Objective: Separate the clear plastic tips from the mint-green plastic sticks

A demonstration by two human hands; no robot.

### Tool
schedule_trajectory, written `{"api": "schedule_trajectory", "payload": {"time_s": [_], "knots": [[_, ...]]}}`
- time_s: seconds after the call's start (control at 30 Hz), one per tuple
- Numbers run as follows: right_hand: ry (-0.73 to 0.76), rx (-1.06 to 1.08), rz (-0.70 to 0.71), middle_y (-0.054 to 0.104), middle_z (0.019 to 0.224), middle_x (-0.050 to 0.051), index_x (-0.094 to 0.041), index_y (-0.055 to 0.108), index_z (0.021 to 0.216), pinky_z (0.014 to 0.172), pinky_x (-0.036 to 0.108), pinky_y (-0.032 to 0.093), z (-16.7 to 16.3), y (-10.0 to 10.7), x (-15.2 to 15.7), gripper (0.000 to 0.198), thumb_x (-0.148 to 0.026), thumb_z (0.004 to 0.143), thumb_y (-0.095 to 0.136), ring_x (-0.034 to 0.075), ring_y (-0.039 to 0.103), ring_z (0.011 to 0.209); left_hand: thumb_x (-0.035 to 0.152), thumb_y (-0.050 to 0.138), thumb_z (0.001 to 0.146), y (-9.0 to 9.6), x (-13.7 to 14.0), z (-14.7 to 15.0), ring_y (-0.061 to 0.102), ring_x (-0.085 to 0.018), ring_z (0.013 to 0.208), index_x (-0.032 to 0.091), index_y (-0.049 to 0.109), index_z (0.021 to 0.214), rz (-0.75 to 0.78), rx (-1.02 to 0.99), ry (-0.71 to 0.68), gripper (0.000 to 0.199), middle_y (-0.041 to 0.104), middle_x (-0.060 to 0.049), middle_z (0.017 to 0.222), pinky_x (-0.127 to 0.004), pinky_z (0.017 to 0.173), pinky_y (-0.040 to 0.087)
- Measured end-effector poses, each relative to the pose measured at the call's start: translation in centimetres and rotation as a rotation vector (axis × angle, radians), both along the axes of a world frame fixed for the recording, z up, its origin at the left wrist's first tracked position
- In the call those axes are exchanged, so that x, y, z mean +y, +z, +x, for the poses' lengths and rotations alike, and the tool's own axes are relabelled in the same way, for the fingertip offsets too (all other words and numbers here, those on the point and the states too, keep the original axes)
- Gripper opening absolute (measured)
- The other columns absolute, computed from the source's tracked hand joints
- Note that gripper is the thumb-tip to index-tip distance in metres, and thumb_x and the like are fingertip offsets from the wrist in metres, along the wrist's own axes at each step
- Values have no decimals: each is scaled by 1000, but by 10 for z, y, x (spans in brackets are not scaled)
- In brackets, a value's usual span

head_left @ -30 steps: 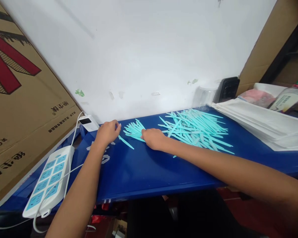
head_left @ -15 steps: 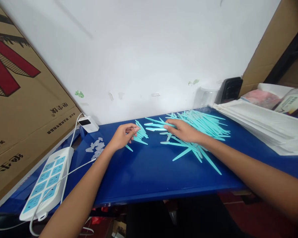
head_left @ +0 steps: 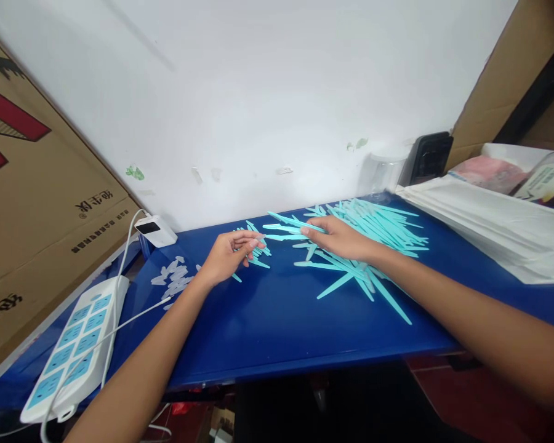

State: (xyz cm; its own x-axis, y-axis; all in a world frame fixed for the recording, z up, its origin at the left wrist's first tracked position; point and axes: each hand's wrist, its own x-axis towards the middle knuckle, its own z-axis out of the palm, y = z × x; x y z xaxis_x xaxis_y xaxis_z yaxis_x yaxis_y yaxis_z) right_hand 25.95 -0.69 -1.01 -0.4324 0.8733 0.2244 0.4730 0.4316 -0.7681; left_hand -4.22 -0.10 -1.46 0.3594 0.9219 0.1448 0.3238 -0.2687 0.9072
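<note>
My right hand (head_left: 339, 237) is closed on several teal eyebrow razors (head_left: 284, 227), their blade ends fanned out to the left. Facing them, my left hand (head_left: 233, 252) pinches a small clear blade cap (head_left: 261, 237) between thumb and fingertips. The cap is at the tip of one held razor; whether it is on the blade I cannot tell. Behind my left fingers lies a small group of teal razors (head_left: 261, 261), partly hidden. A large pile of razors (head_left: 378, 227) spreads beyond and under my right hand. Loose translucent caps (head_left: 173, 277) lie left of my left forearm.
A white power strip (head_left: 76, 344) and a small white device with a dark screen (head_left: 156, 230) stand at the left of the blue table (head_left: 268, 332). A clear jar (head_left: 386, 172) stands at the back, white sheets (head_left: 493, 227) at right. A cardboard box (head_left: 50, 203) rises at left.
My left hand has brought the cap slightly right, up to the tips of the held razors. The held razors have shifted a little left, and the whole view has tilted slightly.
</note>
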Motion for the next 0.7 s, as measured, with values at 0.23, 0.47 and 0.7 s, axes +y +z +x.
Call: {"api": "schedule_trajectory", "payload": {"time_s": [0.23, 0.47, 0.7], "knots": [[-3, -6, 125, 41, 73, -1, -21, 43, 73, 66, 31, 33, 1, 0, 1, 49, -62, 101, 41, 16, 40, 67, 54, 73, 87, 4, -2, 0, 59, -12, 60, 14, 78, 109, 0, 33, 36, 46, 76, -10, 88, -25, 55, 52], [-26, -26, 187, 42, 71, 0, -22, 45, 73, 63, 31, 31, 5, 1, 3, 47, -59, 102, 42, 16, 40, 65, 56, 71, 88, 3, -2, 0, 59, -13, 60, 14, 78, 100, -46, 8, 57, 44, 75, -10, 86, -26, 56, 51], [10, -54, 199, 51, 74, 2, -21, 52, 76, 65, 30, 33, 2, 3, 0, 48, -60, 102, 43, 18, 45, 69, 57, 74, 85, 1, -1, 2, 60, -12, 57, 13, 74, 89, -70, 28, 78, 44, 78, -10, 83, -24, 52, 49]]}}
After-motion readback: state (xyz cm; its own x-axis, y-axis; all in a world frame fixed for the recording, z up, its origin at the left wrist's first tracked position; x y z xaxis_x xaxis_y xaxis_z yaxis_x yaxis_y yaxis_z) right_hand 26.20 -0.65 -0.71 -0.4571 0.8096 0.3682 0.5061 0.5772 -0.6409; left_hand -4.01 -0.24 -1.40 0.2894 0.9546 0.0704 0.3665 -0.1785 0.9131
